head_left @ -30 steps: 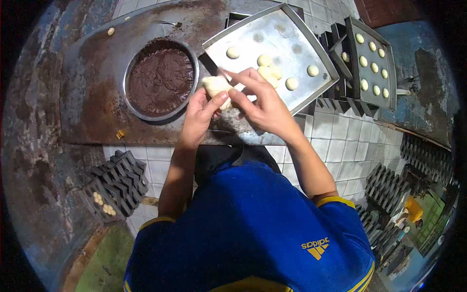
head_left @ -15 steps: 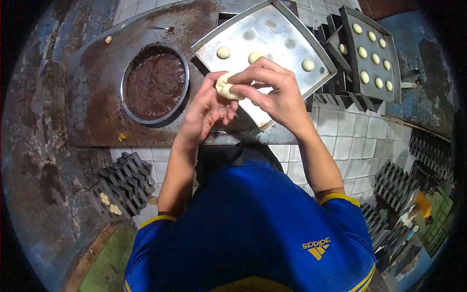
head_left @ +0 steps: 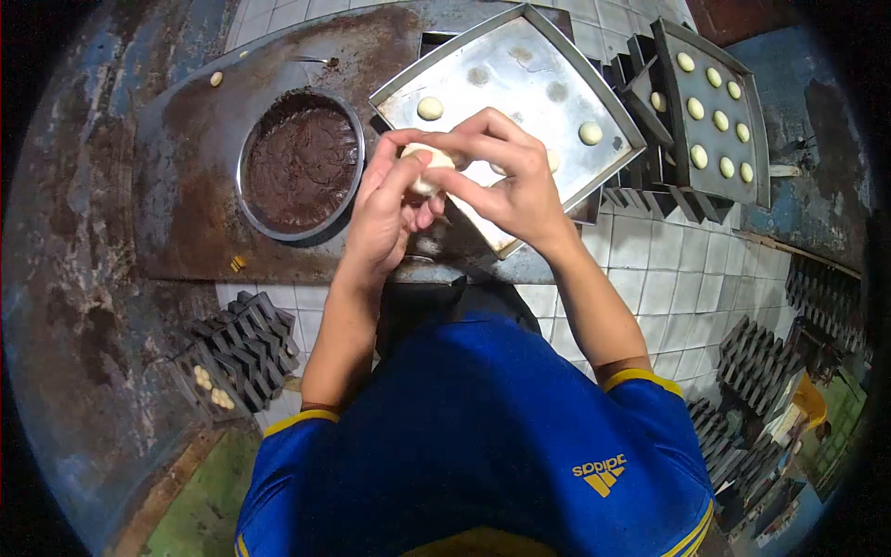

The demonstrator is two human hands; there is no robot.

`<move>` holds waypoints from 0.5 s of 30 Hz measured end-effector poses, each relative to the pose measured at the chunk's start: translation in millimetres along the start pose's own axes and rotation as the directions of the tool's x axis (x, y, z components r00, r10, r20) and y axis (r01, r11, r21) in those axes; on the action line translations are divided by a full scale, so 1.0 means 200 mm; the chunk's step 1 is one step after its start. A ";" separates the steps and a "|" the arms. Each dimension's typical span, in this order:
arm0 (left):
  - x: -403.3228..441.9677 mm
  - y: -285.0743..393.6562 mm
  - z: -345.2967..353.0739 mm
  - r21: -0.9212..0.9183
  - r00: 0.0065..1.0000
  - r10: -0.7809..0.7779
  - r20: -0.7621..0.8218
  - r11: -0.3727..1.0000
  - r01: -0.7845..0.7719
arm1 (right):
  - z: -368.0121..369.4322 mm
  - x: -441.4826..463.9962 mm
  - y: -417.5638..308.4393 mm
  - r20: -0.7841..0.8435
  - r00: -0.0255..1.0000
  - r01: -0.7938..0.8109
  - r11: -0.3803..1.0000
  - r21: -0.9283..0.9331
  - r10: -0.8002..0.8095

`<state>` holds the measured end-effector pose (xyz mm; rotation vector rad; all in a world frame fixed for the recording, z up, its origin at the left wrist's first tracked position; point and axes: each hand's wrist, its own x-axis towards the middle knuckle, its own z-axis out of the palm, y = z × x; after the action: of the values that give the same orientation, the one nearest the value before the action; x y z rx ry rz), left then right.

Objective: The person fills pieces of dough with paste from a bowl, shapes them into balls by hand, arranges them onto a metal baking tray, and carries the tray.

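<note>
Head view: a blue shirt (head_left: 483, 399) fills 6 o'clock. Beyond it, the left hand (head_left: 382, 209) cups a pale dough ball (head_left: 429, 172) while the right hand (head_left: 510, 176) grips its side with thumb and fingers, both raised over the bench (head_left: 186, 204). From that ball, a round metal pan (head_left: 297, 237) of dark brown paste (head_left: 306, 167) sits at 9 o'clock; a baking tray (head_left: 520, 79) bearing dough pieces (head_left: 430, 109), some partly hidden, lies at 2 o'clock. Farther, near 3 o'clock, another tray (head_left: 703, 85) carries nine dough rounds (head_left: 720, 120).
</note>
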<state>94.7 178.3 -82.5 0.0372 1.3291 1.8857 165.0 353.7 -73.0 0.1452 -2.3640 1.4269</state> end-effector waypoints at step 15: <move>0.08 0.24 0.29 0.039 0.818 0.519 0.250 0.838 -0.544 | 0.32 0.01 -0.06 -0.324 0.835 0.077 0.489 0.869 0.445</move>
<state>81.9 227.0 -25.5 0.7382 1.3453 2.1762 149.5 293.1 -88.1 -0.2489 -1.0540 2.3031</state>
